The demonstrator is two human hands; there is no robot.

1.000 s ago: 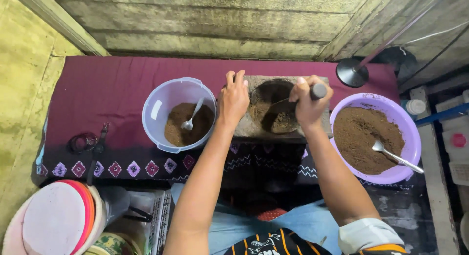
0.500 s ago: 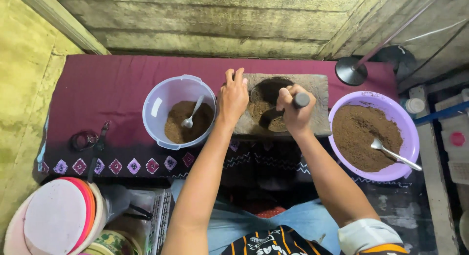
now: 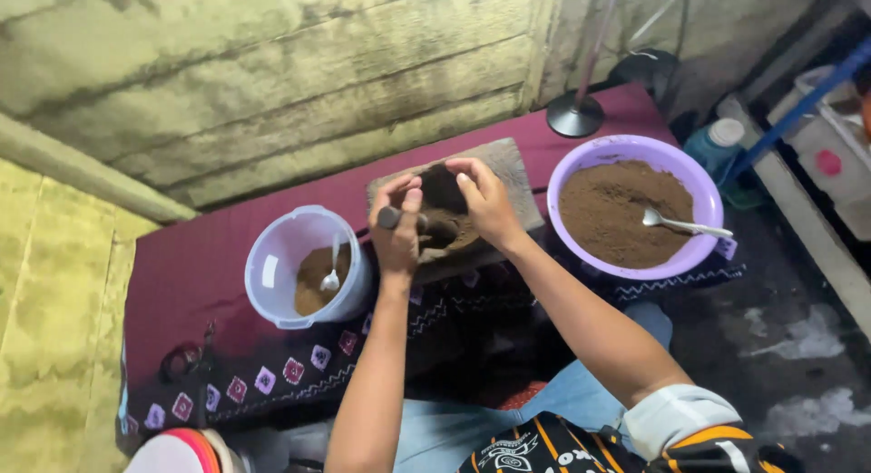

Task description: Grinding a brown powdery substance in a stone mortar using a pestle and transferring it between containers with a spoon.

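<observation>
On maroon cloth [image 3: 181,282], centre: grey slab [image 3: 508,165] bearing a dark heap of brown powder [image 3: 451,230].

- Left hand [image 3: 396,237]: fisted shut round a short dark tool [image 3: 390,217], grey butt end showing, working end hidden at the heap.
- Right hand [image 3: 487,204]: half-curled, fingertips down on the heap, holding nothing that shows.
- Left of slab: pale bucket [image 3: 272,273], a little powder and a spoon [image 3: 333,275] inside.
- Right of slab: purple bowl [image 3: 562,178], far fuller.

Step in hand, as judged: working the powder on the slab. Next move calls for keeping the heap gathered, away from the slab edge.
</observation>
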